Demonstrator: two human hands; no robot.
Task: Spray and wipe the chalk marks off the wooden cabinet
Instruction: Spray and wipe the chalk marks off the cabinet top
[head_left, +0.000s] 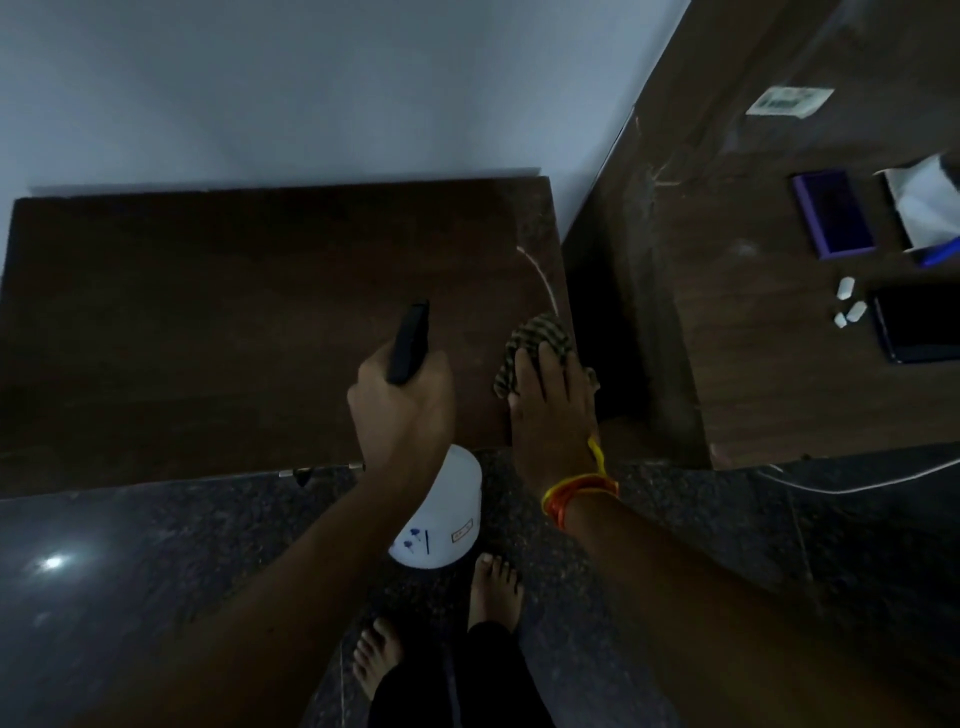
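The left grip clamps the spray bottle. The right grip, fingers flat, presses a cloth onto the cabinet beside a chalk mark.

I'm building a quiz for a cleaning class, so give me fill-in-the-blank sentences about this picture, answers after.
The left hand grips the spray bottle by its ____ trigger head.
The right hand presses a checked ____ onto the wooden cabinet.
A curved chalk mark lies beyond that hand, near the cabinet's ____ edge.
Missing words: black; cloth; right.
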